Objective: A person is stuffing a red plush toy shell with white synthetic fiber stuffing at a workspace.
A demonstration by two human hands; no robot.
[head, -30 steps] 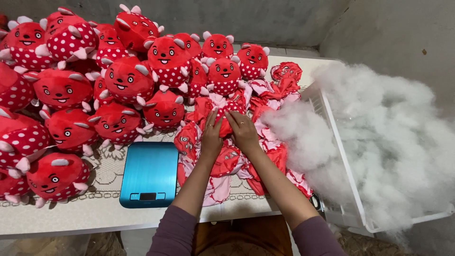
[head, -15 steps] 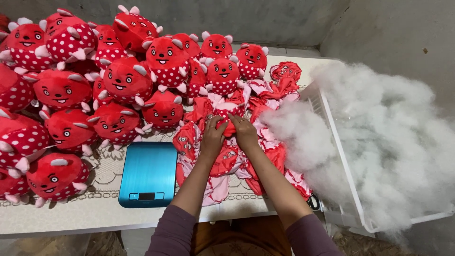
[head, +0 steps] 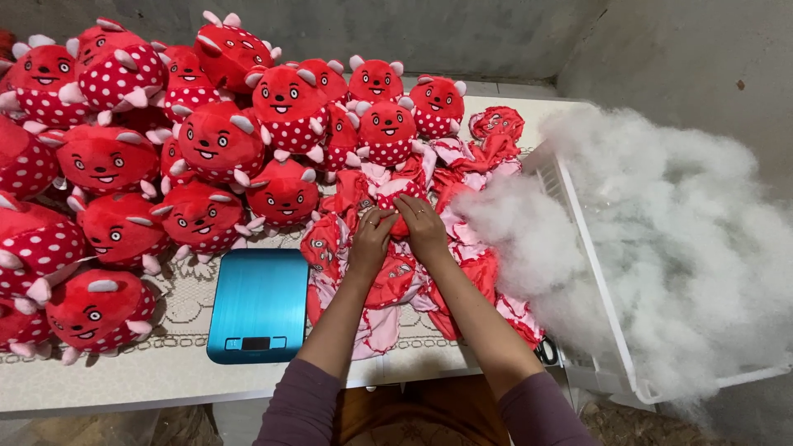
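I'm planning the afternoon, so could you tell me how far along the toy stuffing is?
Done: a large pile of stuffed red plush toys covers the table's left side. In hand: the left hand and right hand both grip one flat, unstuffed red toy skin. Left: a heap of empty skins beneath the hands, with white fibre filling heaped in the white bin.

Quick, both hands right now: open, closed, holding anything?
Left hand: fingers curled, gripping an unstuffed red toy skin on the pile.
Right hand: fingers curled, gripping the same skin.
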